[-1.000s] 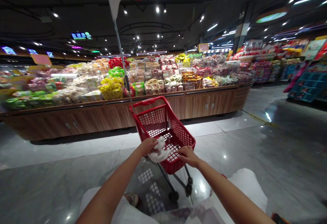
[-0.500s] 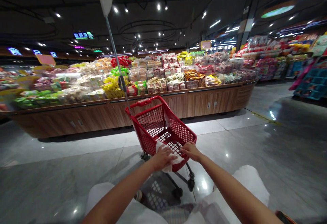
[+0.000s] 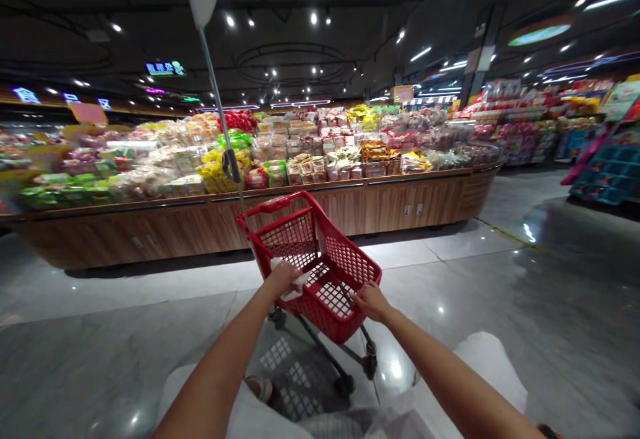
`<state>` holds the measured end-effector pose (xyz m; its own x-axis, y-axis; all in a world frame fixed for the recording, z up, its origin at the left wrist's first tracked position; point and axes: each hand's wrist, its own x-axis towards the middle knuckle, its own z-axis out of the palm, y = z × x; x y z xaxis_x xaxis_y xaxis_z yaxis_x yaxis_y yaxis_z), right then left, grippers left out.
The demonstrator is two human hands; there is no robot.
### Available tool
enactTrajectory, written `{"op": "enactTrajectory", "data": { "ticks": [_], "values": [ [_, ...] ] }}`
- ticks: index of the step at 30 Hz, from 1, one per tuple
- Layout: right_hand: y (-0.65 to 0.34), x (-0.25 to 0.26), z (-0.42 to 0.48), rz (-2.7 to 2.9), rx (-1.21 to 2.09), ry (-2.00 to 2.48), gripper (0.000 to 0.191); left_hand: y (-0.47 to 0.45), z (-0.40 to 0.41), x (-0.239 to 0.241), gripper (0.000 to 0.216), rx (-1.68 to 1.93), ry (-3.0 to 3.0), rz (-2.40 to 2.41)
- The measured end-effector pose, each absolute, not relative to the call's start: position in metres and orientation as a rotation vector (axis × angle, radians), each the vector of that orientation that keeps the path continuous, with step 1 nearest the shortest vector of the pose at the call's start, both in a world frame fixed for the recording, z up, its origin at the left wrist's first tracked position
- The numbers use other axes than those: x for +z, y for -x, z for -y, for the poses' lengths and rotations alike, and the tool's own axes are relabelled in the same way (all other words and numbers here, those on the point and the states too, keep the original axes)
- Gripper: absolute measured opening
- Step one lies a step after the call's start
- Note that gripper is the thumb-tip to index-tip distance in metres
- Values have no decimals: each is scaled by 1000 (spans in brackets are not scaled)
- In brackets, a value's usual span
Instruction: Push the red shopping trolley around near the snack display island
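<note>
A small red plastic shopping cart (image 3: 345, 245) stands before me with its basket end close to me. My left hand (image 3: 283, 279) is closed on a crumpled white cloth (image 3: 296, 288) and presses it against the left rim of the basket. On the near right corner, my right hand (image 3: 372, 301) grips the basket's rim with its fingers curled over the edge. The cart's handle (image 3: 275, 205) is on the far side. From its left corner a metal pole (image 3: 215, 92) rises to a pale sign.
A long wooden display counter (image 3: 325, 212) heaped with packaged snacks runs behind the cart. At the right stands a blue rack (image 3: 607, 169). Glossy grey floor (image 3: 150, 332) lies around the cart, whose dark wheels (image 3: 345, 383) are near my legs.
My left hand has slid with the cloth from the near rim of the cart to its left rim. The cart has turned slightly; my right hand stays at its corner.
</note>
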<state>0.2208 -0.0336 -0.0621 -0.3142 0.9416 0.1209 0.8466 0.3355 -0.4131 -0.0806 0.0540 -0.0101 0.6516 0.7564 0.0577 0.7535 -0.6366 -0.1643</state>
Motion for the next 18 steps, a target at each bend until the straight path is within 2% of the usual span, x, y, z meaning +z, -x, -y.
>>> {"op": "enactTrajectory", "data": {
  "ticks": [5, 9, 13, 18],
  "values": [
    [-155, -56, 58, 2191, 378, 1671, 40, 34, -16, -37, 39, -116, 2703, 1270],
    [-145, -61, 68, 2110, 296, 1758, 41, 7, 8, -50, 41, -200, 2769, 1131],
    [-176, -68, 64, 2166, 226, 1719, 42, 17, -5, -33, 39, -98, 2850, 960],
    [-226, -72, 54, 2223, 199, 1707, 46, 80, -41, 11, 28, -192, 2548, 1253]
  ]
}}
